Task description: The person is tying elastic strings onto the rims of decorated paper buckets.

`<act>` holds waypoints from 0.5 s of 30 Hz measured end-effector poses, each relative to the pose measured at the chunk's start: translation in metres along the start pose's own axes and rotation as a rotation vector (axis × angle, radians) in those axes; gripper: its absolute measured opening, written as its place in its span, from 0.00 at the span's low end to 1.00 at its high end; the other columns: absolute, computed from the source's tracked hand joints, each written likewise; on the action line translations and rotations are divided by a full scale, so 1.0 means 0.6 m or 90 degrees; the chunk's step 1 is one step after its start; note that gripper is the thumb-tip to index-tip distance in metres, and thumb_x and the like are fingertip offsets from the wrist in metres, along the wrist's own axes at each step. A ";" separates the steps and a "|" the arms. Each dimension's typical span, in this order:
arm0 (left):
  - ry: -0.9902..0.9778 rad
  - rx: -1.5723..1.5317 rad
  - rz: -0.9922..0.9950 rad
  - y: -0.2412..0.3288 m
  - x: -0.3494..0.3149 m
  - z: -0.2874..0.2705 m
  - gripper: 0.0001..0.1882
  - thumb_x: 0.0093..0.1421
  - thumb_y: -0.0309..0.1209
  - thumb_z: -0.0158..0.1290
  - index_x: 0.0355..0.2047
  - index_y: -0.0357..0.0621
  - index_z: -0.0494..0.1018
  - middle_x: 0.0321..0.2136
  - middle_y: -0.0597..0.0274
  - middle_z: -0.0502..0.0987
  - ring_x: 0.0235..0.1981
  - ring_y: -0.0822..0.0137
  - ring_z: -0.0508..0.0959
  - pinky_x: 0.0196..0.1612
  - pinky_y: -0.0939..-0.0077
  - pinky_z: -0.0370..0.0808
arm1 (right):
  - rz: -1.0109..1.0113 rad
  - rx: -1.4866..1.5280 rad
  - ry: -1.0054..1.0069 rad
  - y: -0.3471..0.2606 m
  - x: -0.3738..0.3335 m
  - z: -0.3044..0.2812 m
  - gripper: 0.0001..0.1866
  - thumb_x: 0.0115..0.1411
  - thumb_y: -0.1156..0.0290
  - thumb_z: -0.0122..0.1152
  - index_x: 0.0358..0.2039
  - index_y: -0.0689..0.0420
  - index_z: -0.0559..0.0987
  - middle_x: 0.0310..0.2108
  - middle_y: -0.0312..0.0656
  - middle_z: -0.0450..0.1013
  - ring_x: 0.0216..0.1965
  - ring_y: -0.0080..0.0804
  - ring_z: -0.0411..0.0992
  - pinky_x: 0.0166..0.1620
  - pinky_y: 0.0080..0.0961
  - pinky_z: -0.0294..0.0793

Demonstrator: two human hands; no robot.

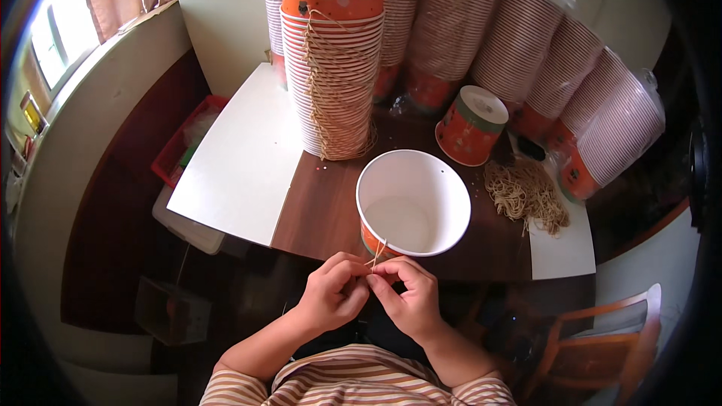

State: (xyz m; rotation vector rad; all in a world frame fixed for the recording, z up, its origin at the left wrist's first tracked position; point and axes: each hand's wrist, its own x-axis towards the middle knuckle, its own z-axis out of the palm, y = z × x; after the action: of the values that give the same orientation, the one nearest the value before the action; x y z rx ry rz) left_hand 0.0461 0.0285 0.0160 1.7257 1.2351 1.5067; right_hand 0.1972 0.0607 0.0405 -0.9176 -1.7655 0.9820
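An open paper bucket [412, 207], white inside and orange outside, stands at the table's near edge. A thin tan cord [380, 249] rises by its near rim, and its lower part runs in between my fingers. My left hand [335, 293] is closed, thumb and fingers pinching the cord. Close beside it, my right hand [410, 297] pinches the same cord with thumb and forefinger. Whether the cord is knotted is too small to tell. A small dark hole shows in the bucket's far right wall.
Behind stands a tall stack of nested buckets [342, 75] with cords hanging down its side. Plastic-wrapped stacks [519, 41] line the back. An upside-down bucket [472, 126] and a heap of tan cords [528, 194] lie right. A wooden chair [602, 338] is at lower right.
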 end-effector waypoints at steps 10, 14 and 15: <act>-0.035 0.152 0.084 0.013 0.034 -0.015 0.20 0.46 0.18 0.55 0.42 0.41 0.71 0.30 0.58 0.73 0.25 0.60 0.75 0.25 0.72 0.73 | 0.020 0.015 -0.009 0.016 -0.003 -0.006 0.03 0.53 0.80 0.62 0.30 0.65 0.77 0.27 0.39 0.75 0.28 0.21 0.73 0.33 0.18 0.73; -0.093 0.229 0.170 -0.003 0.048 -0.014 0.25 0.43 0.19 0.56 0.45 0.45 0.71 0.27 0.60 0.70 0.26 0.59 0.74 0.27 0.68 0.74 | 0.012 0.036 -0.031 0.008 0.002 -0.010 0.03 0.53 0.80 0.62 0.30 0.65 0.77 0.28 0.39 0.75 0.28 0.21 0.72 0.32 0.18 0.72; -0.086 0.243 0.190 -0.005 0.049 -0.013 0.23 0.43 0.19 0.56 0.44 0.44 0.72 0.27 0.59 0.70 0.26 0.59 0.74 0.26 0.69 0.74 | 0.013 0.035 -0.028 0.011 0.002 -0.013 0.03 0.53 0.80 0.62 0.30 0.65 0.77 0.28 0.39 0.75 0.28 0.21 0.72 0.32 0.18 0.72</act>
State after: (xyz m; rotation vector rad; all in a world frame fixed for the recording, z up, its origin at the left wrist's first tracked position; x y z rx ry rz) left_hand 0.0364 0.0547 0.0290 2.3077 1.3007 1.3435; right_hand 0.2050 0.0663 0.0372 -0.8864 -1.7600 1.0663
